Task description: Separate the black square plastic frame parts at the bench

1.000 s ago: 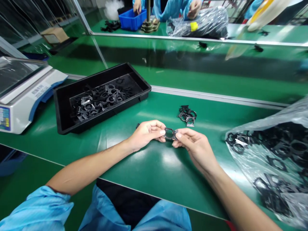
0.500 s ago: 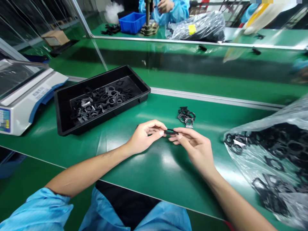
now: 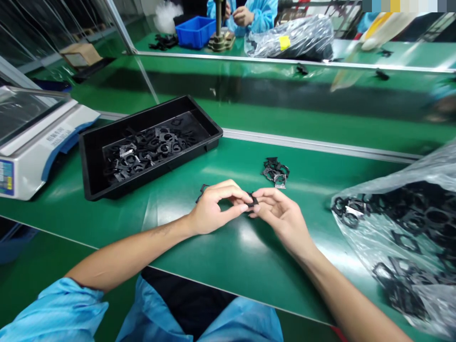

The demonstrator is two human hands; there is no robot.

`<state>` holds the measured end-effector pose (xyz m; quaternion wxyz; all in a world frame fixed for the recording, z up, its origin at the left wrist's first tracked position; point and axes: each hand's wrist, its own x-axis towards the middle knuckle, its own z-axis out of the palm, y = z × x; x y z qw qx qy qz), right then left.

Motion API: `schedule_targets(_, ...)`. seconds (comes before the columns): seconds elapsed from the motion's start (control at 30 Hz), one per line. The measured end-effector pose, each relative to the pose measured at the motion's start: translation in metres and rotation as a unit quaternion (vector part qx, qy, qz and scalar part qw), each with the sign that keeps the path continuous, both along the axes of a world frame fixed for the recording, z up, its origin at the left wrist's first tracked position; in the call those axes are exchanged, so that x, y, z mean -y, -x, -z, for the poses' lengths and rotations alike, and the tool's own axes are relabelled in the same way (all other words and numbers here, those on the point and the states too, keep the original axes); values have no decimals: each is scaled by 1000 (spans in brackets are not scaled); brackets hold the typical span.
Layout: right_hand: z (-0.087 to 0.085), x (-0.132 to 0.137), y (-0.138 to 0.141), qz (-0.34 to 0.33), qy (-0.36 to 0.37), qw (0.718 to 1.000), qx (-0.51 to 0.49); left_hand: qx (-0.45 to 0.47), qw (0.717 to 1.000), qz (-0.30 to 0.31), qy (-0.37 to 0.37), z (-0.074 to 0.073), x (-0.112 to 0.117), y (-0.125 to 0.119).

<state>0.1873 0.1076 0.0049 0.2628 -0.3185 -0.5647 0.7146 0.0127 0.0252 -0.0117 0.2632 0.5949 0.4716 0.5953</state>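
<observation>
Between my two hands, just above the green table, is a small black plastic part (image 3: 252, 200), partly covered by fingers. My left hand (image 3: 217, 205) pinches its left side with thumb and fingers. On the other side, the fingertips of my right hand (image 3: 281, 211) are closed on it too. Another black part (image 3: 202, 191) peeks out behind my left hand, mostly hidden. Beyond my right hand lies a small pile of black ring-shaped parts (image 3: 275, 172) on the table.
A black tray (image 3: 153, 175) with many ring-shaped parts stands at left, beside a white scale (image 3: 42, 142). At right lies an open clear plastic bag (image 3: 359, 247) of similar parts. Past the metal rail, a person in blue works near a blue bin (image 3: 195, 33).
My hands have drawn closer together and turned the black part, which now looks shorter and tilted. A black part behind my left hand has come further into view.
</observation>
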Motion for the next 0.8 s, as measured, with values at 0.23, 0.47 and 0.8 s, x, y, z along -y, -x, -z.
schedule_targets(0.23,1,2,1,-49,87,995,-14,-69,997,-45,-5,0,2,-1)
schedule_targets(0.47,0,5,3,-100,115,988,-16,-81,996,-36,-11,0,0,-1)
schedule_targets(0.8,1,5,2,-120,107,987,-18,-82,995,-21,-44,1,2,-1)
